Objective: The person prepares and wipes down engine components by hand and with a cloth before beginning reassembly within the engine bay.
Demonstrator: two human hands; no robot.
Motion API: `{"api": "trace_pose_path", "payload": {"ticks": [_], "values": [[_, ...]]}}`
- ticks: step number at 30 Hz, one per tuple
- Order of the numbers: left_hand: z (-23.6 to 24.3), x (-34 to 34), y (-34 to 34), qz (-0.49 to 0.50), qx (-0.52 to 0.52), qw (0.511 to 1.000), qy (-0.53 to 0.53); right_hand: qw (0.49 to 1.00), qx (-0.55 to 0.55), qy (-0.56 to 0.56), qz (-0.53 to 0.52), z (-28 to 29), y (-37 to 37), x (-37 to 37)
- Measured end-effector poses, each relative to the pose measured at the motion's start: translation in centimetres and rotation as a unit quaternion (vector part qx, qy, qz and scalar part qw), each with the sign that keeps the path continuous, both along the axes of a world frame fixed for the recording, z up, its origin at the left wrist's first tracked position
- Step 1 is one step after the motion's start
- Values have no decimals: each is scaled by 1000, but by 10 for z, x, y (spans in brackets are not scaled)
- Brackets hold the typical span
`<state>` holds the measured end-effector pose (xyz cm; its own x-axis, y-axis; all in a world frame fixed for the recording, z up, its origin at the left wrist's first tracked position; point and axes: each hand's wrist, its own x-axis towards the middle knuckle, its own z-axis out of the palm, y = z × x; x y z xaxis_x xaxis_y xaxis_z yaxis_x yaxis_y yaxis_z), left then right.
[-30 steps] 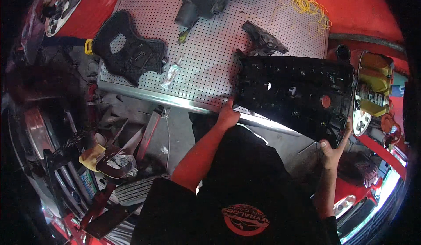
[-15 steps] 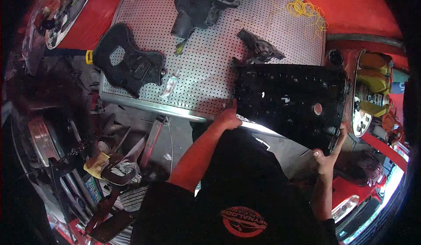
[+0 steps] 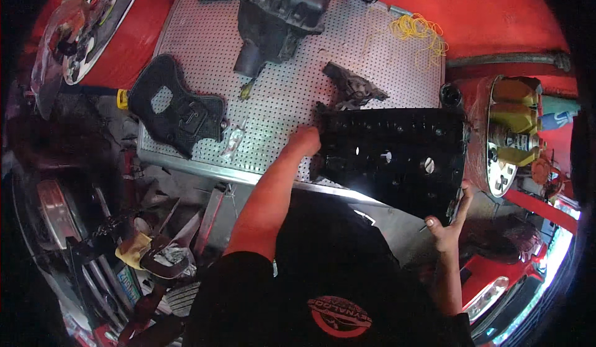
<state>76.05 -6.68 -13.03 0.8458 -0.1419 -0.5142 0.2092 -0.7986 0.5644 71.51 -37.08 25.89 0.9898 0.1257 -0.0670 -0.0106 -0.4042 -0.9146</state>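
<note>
A large black part (image 3: pixel 397 142), studded with small holes and fittings, rests partly on a perforated metal bench (image 3: pixel 205 36) and overhangs its near edge. My left hand (image 3: pixel 304 141) grips its left end, fingers curled and partly hidden by it. My right hand (image 3: pixel 448 223) holds the near right corner, with thumb below and fingers along the side. Just beyond the part lies an irregular dark bracket-like piece (image 3: pixel 351 83). A small clear packet (image 3: pixel 233 142) lies on the bench left of my left hand.
A molded black part (image 3: pixel 174 108), a bulky black housing (image 3: pixel 279 12) and tangled yellow cord (image 3: pixel 416 27) occupy the bench. A rack of yellow containers (image 3: pixel 515 111) stands right. A red car (image 3: pixel 478 285) is below right; assorted parts (image 3: pixel 149 254) fill the lower left.
My left hand has moved farther from me along the black part's left end. The part and my right hand appear slightly lower and farther left, as does the scene as the view shifts.
</note>
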Motion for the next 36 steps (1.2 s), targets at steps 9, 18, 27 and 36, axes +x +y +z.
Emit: {"api": "trace_pose_path", "payload": {"ticks": [9, 18, 27, 36], "values": [[56, 15, -27, 289, -102, 942, -140, 999, 31, 34, 12, -3, -4, -7], [145, 34, -52, 270, -219, 926, -148, 997, 69, 30, 11, -2, -3, -4], [303, 31, -108, 25, -239, 913, -329, 999, 42, 1, -15, -18, -18, -8], [278, 58, -69, -89, -211, 966, -118, 989, 123, -19, -75, -40, -38, -8]]}}
